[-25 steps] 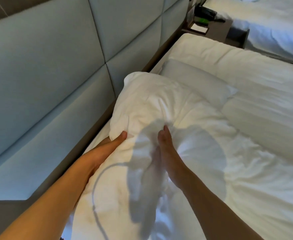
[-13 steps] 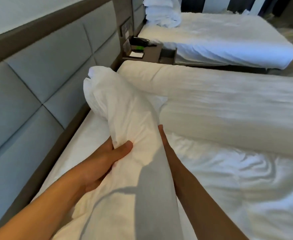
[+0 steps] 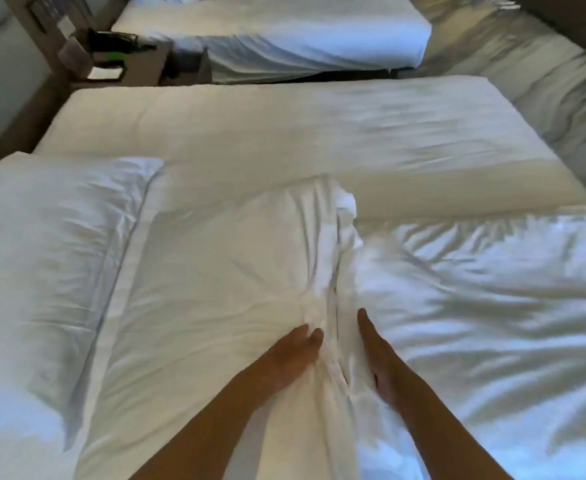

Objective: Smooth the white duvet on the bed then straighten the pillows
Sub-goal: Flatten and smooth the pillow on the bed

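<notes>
A white pillow (image 3: 222,289) lies flat on the bed in front of me, its right edge bunched into a ridge. My left hand (image 3: 284,358) rests on top of it with the fingers curled into that bunched edge. My right hand (image 3: 378,355) presses against the same ridge from the right, so the fabric is squeezed between both hands. A second white pillow (image 3: 42,254) lies flat to the left, near the headboard side. The white duvet (image 3: 485,306) spreads to the right, heavily wrinkled. Beyond the pillows a smoother white band of bedding (image 3: 284,133) runs across the bed.
A second bed (image 3: 284,32) with white linen stands beyond a narrow gap. A dark nightstand (image 3: 128,64) with small items sits between the beds at the upper left. Loose white bedding (image 3: 544,81) is heaped at the upper right.
The pillow was held up on end near the headboard; now it lies flat on the bed beside the other pillow. Both hands came down with it, and my view has turned right.
</notes>
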